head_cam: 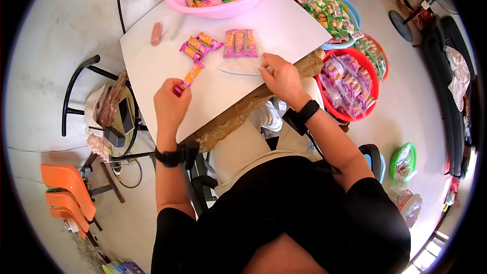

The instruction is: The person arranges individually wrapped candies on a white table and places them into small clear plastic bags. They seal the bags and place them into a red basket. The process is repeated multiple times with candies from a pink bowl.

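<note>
Between the thumb and fingers of my left hand (173, 101) is a wrapped snack bar (193, 74) in pink and orange film, slanting up to the right over the white table (148, 70). Its far end reaches a small group of similar wrapped bars (198, 45). To their right lies a clear zip bag (243, 64) with three such bars (239, 43) side by side at its far end. The bag's mouth faces me, and my right hand (282, 78) pinches its right corner with curled fingers.
A pink basin (224, 10) of wrapped bars stands at the table's far edge. At the right are a blue basin (355, 11) of green-trimmed packets and a red basin (350, 117) of filled bags. A pinkish cylindrical piece (156, 34) lies on the left. A black-framed chair (78, 74) stands beside the table.
</note>
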Demonstrator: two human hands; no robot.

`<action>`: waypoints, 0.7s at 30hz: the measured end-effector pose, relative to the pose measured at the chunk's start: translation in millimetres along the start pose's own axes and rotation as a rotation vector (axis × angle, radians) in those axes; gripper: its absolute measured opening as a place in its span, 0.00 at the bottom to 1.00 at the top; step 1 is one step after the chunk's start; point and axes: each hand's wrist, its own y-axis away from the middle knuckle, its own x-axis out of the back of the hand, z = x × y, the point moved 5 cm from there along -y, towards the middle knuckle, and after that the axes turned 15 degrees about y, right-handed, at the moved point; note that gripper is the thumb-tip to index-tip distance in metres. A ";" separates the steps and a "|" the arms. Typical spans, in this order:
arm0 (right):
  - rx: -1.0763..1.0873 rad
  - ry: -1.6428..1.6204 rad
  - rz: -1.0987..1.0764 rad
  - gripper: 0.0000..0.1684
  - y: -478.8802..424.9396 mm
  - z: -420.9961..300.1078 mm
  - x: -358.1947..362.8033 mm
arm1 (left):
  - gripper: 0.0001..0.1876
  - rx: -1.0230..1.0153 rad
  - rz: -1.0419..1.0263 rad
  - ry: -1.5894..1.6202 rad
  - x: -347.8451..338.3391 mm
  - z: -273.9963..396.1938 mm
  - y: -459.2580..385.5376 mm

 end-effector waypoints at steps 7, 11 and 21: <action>0.003 -0.100 0.062 0.05 2.6 -3.3 4.5 | 0.10 0.052 -0.226 0.327 -75.0 20.7 21.4; 0.011 -0.119 0.060 0.04 4.6 -2.2 6.8 | 0.10 -0.003 -0.210 0.260 -109.0 45.4 6.6; 0.051 -0.165 0.116 0.03 10.2 15.5 9.1 | 0.10 0.078 -0.288 0.407 -170.2 39.0 -2.9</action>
